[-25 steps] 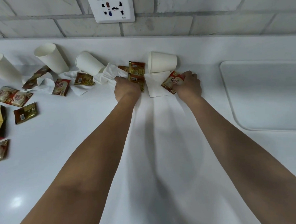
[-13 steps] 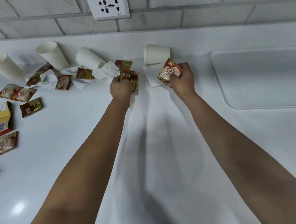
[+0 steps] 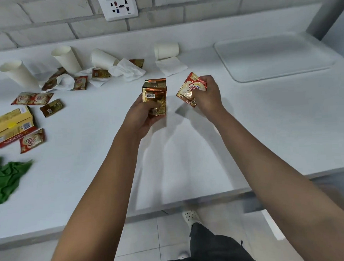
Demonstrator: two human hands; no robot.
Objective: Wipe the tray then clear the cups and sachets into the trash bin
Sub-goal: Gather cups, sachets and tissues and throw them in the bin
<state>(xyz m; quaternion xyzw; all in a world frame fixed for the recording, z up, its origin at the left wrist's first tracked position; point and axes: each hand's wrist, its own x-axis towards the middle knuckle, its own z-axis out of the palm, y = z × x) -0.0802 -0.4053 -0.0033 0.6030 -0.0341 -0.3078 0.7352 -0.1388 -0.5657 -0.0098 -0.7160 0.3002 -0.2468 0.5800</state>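
Head view: we see both hands above the worktop [image 3: 264, 127].
Left hand [image 3: 141, 115]: fingers clamp gold coffee sachets [image 3: 155, 95].
Right hand [image 3: 207, 94]: fingers clamp a red creamer sachet [image 3: 189, 88].

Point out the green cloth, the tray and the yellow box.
green cloth [image 3: 7, 178]: head view, middle of its folds.
tray [image 3: 274, 57]: head view, bare floor.
yellow box [image 3: 12, 122]: head view, yellow top face.

Bare forearms, dark trousers [image 3: 210, 250], white perforated clog [image 3: 190, 217]
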